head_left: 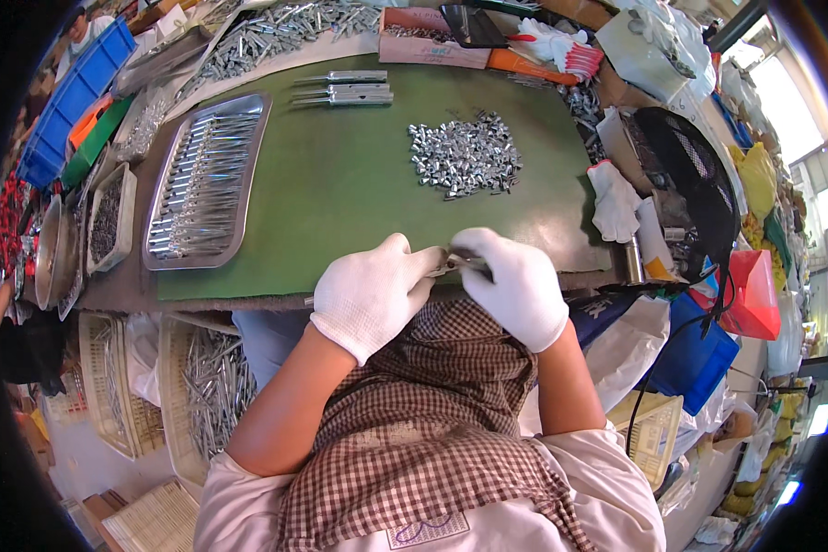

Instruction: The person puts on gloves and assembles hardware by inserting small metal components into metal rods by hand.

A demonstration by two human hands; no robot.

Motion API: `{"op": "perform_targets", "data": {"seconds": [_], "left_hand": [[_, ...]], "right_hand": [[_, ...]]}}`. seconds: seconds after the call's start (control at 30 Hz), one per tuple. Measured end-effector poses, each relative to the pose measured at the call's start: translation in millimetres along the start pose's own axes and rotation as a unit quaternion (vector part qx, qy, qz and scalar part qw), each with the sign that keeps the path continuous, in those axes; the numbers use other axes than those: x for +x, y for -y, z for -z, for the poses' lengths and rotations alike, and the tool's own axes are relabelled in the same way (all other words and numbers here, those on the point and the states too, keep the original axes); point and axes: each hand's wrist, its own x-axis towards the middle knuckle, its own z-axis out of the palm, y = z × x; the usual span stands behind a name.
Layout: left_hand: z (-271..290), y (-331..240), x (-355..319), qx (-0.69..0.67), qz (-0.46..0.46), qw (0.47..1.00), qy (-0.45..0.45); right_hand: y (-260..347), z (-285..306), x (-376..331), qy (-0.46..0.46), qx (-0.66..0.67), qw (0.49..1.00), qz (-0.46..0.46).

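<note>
White knitted gloves cover both of my hands, which meet over the near edge of the green work mat [322,184]. Wrapped in my left hand [373,293] is a slim metal rod part [310,302], its thin end showing beyond the palm. At the fingertips its other end meets my right hand [517,283], closed in a pinch; the small piece there is mostly hidden. Ahead of my right hand lies a pile of small silvery metal sleeves [465,155]. Several metal tubes with thin rods [345,89] lie together farther off on the mat.
A steel tray [147,250] at left holds rows of similar rod parts. Loose metal tubes [281,39] are heaped at the far edge, beside a pink box [432,51]. A white glove [615,202] and black mesh item [685,156] lie right. Baskets [179,405] stand below left.
</note>
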Motion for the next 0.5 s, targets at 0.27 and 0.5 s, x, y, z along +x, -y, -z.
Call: {"op": "perform_targets", "data": {"seconds": [0.27,0.5], "left_hand": [[0.6,-1.3,0.5,0.008,0.007,1.000,0.011],[0.1,-3.3,-0.1,0.005,0.007,1.000,0.005]], "right_hand": [[-32.2,-8.1,47.7,-0.076,-0.116,0.990,0.039],[-33.4,-17.8,55.7,0.006,-0.235,0.972,0.015]]}}
